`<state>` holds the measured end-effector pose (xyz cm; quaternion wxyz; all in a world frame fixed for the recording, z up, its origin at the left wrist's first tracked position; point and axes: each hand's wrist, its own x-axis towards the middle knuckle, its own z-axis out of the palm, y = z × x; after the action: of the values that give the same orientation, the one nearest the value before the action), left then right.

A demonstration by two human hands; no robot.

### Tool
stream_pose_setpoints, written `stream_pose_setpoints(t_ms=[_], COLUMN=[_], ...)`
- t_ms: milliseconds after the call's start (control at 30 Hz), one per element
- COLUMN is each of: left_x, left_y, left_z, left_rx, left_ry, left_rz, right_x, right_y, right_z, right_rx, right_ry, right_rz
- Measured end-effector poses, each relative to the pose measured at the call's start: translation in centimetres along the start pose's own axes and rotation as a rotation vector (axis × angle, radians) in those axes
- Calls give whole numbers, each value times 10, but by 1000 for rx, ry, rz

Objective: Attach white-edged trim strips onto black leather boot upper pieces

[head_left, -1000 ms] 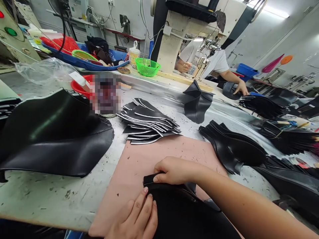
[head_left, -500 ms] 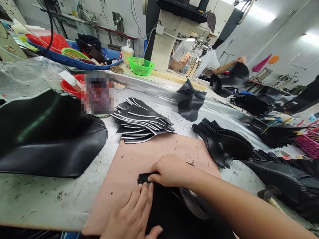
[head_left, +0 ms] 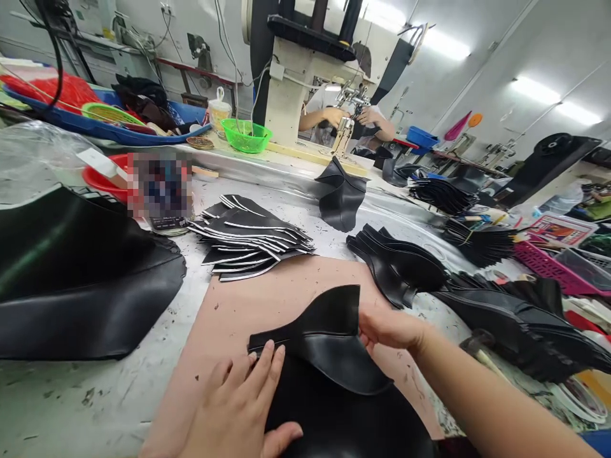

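Observation:
A black leather piece lies on a pink work mat in front of me. My left hand rests flat on the piece's left edge, fingers stretched out. My right hand pinches the piece's right flap and holds it lifted off the mat. A fanned stack of black cut pieces with white edges lies just beyond the mat.
A large black leather pile sits at the left, more black pieces at the right. A hammer lies near my right forearm. Behind stand a green bowl, a sewing machine and a person working at it.
My right hand has moved rightward from the narrow end of the piece and lifted its flap. My left hand stays pressed on the left edge. The view has shifted right.

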<state>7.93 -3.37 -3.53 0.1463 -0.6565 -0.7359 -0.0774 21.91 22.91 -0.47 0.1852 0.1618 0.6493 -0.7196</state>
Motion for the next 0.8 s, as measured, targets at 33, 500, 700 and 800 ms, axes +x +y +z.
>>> stream_pose_setpoints(t_ms=[33,500,700,800], left_x=[1,22,33,38], left_y=[1,18,23,26], left_z=[0,1,-1,-1], left_rx=[15,37,37,28], left_ry=[-3,3,-46,-18], left_rz=[-2,-53,1,-4], right_x=[1,15,18,18], right_y=[2,7,-1,-4], right_z=[7,3,-1,-1], right_rx=[-11,-357,-479,-533], right_ry=[82,406,489,515], right_rz=[-38,1,52,78])
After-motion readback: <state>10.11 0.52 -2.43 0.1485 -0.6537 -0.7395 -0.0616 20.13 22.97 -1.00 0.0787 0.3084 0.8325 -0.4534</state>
